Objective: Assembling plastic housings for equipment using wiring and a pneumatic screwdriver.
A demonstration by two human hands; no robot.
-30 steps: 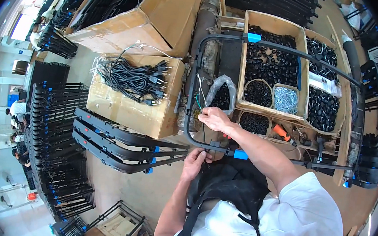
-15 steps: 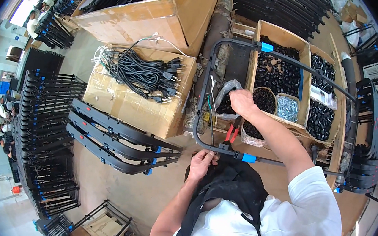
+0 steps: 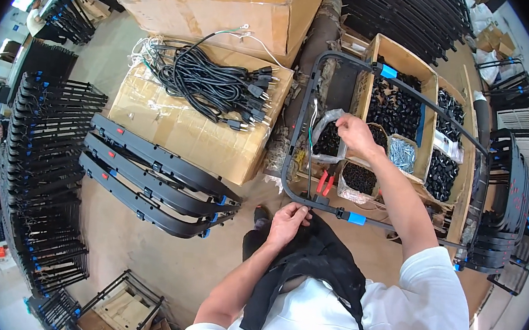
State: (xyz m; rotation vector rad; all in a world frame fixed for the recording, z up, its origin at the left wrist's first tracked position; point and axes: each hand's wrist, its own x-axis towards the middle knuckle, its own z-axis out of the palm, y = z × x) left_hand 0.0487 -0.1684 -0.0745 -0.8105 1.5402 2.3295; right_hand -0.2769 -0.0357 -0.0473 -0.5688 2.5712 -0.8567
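Observation:
A black tubular frame (image 3: 295, 139) with blue sleeves lies across the workbench. Along its left side, a black cord (image 3: 309, 173) with loose green and white wire ends runs down to the near corner. My left hand (image 3: 286, 224) is closed at that corner, its fingertips pinched just under the tube where the cord meets it; what they grip is hidden. My right hand (image 3: 356, 135) hovers at the rim of a plastic-lined tub (image 3: 327, 147) of small black parts, fingers pinched together. Anything between them is too small to make out. Red-handled pliers (image 3: 325, 183) stand close by.
Wooden bins (image 3: 371, 79) of black caps and a box of screws (image 3: 401, 155) lie under the frame. Left, a bundle of power cords (image 3: 208, 85) rests on a cardboard box (image 3: 153, 118). Curved black bars (image 3: 153, 182) jut out below it. Stacked frames (image 3: 52, 162) stand far left.
My right hand has lifted from inside the plastic-lined tub to its rim, slightly up and right. My left hand remains at the frame's near corner. The whole view has shifted a little.

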